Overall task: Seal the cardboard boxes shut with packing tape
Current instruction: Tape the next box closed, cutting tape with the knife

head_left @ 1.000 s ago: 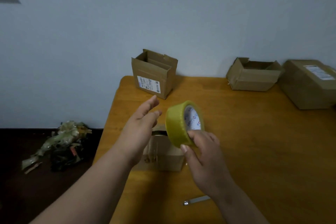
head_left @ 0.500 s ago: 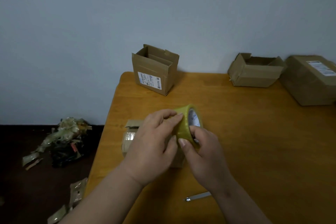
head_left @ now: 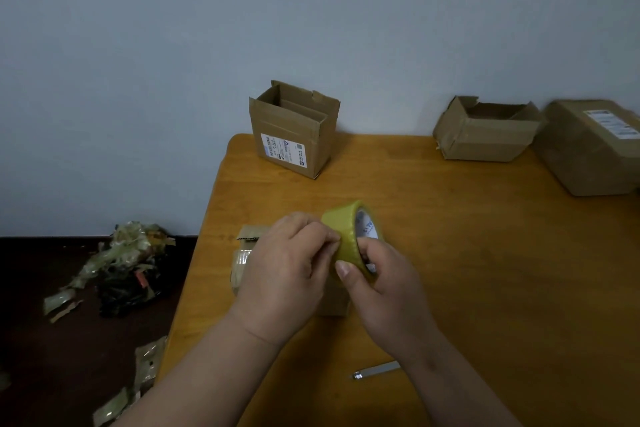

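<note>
I stand at a wooden table point(head_left: 485, 253) against a pale wall point(head_left: 311, 28); its left edge is beside a dark floor point(head_left: 52, 340) with tape scraps point(head_left: 128, 260). In the centre of the frame my right hand point(head_left: 384, 291) grips the tape roll point(head_left: 349, 236), and my left hand point(head_left: 291, 270) pinches its outer surface with curled fingertips, above a small box point(head_left: 246, 253). An open box point(head_left: 294, 128) stands at the far edge, and the lower right of the table is free.

both forearms point(head_left: 214, 364) bare, no sleeves, short plain nail on the thumb point(head_left: 343, 269).
</note>
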`<state>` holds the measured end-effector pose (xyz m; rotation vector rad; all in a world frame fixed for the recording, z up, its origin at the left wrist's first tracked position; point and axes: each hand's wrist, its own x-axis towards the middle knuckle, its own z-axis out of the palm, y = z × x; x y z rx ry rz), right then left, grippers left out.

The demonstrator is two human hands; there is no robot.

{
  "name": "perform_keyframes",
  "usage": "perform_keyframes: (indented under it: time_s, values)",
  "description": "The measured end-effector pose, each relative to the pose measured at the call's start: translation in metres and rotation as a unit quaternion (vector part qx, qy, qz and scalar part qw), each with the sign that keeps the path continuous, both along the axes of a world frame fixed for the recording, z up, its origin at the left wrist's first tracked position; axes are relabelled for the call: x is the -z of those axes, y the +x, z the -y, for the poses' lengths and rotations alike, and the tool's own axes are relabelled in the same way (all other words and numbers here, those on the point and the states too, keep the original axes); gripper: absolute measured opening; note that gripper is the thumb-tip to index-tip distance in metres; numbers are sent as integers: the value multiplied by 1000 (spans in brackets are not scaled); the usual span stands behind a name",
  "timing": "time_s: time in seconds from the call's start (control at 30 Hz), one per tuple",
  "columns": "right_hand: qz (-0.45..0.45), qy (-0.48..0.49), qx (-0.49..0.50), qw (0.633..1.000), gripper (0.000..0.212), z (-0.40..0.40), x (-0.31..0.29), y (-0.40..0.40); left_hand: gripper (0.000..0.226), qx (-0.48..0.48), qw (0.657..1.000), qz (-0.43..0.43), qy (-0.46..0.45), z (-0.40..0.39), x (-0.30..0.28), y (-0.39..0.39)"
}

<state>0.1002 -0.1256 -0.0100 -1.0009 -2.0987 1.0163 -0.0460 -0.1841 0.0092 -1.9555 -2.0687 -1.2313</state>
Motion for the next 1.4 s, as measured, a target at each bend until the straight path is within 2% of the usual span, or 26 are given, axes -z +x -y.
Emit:
perform_keyframes:
  time_s: [0.17,0.23,0.3,0.37,0.47,0.53,0.6,0.67,0.73,0.8,0.87,0.93,0.97,1.03,1.1,1.13,1.2,1.27,1.33,1.4]
  values:
    - [-24,-65,-55,996,21,0,-12,3,10,8,993,-20,-112,-9,-18,-7]
    - [-39,-151,-84,984,14,-4,-22,5,6,-4,989,-16,-150,-16,-31,-15]
    - [-46,-226,-130,964,10,-9,-32,7,16,-21,984,16,-174,-20,-45,-23]
    - [-15,-197,-162,967,24,-14,-37,8,25,-42,981,26,-188,-23,-58,-29]
    - [51,-125,-176,975,29,-20,-42,6,24,-70,978,49,-188,-21,-68,-34]
    - [129,-73,-137,979,31,-28,-39,6,20,-82,977,70,-182,-19,-74,-36]
    - [197,-29,-49,979,36,-36,-38,7,18,-89,973,78,-197,-16,-76,-39]
    - [168,-46,-15,985,43,-41,-45,6,16,-99,959,148,-219,-14,-73,-46]
    - [83,-135,-75,984,51,-43,-54,9,15,-104,927,276,-233,-13,-72,-57]
    - [-33,-263,-176,948,55,-45,-57,15,15,-118,899,353,-232,-13,-74,-70]
    - [-126,-370,-247,887,72,-47,-48,21,15,-129,890,374,-226,-11,-82,-82]
    - [-152,-417,-275,853,79,-47,-39,21,14,-119,891,373,-230,-9,-90,-90]
    - [-152,-419,-279,850,75,-48,-36,19,14,-112,896,359,-237,-7,-92,-94]
    - [-135,-402,-266,866,52,-53,-37,19,13,-109,907,307,-266,-3,-93,-99]
    - [-92,-355,-241,898,32,-60,-51,17,13,-114,912,270,-287,0,-87,-101]
    - [-48,-309,-225,923,29,-64,-59,15,13,-124,914,261,-286,2,-84,-103]
    - [109,-166,-174,964,31,-72,-66,7,15,-162,912,277,-256,7,-79,-111]
    - [240,-47,-99,965,29,-77,-62,-2,15,-165,899,331,-236,12,-77,-122]
    - [253,-8,-64,965,29,-75,-59,-12,16,-159,879,374,-247,14,-72,-134]
    - [199,-29,-83,976,36,-72,-62,-18,17,-170,840,444,-262,16,-62,-148]
